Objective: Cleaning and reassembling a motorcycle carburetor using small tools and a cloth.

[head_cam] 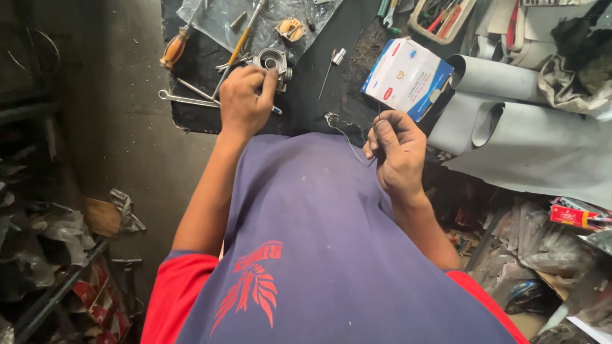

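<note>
Grey cast-metal carburettor body (273, 62), round-bored, sits on the black bench mat (319, 83). Left hand (244, 102) is over it, fingers curled tight on its near side, thumb and forefinger tips on the casting. Right hand (398, 153) is held close to the chest, fingers pinched narrow on a thin bent steel wire (347, 141), whose looped end lies near the mat's edge.

Around the body: orange-handled screwdriver (174, 48), yellow-shafted screwdriver (241, 43), silver open-ended spanner (185, 99) just left of the hand, a small silver pin tool (333, 64) to the right, and a blue-and-white cardboard box (408, 76) beside grey rolled sheets (510, 121). Clear plastic sheet (255, 19) lies under the far tools.

Risks, as judged:
- Wire is springy and held only at a pinch; it could flick free and drop to the cluttered floor, hard to find.
- Wire tip sits close to the purple shirt (319, 242); a snag seems possible.
- Body is held on one side only; a push could skid it on the mat into the spanner or loose small parts.
- Crowded tools near the left wrist could be knocked off the mat's edge.
</note>
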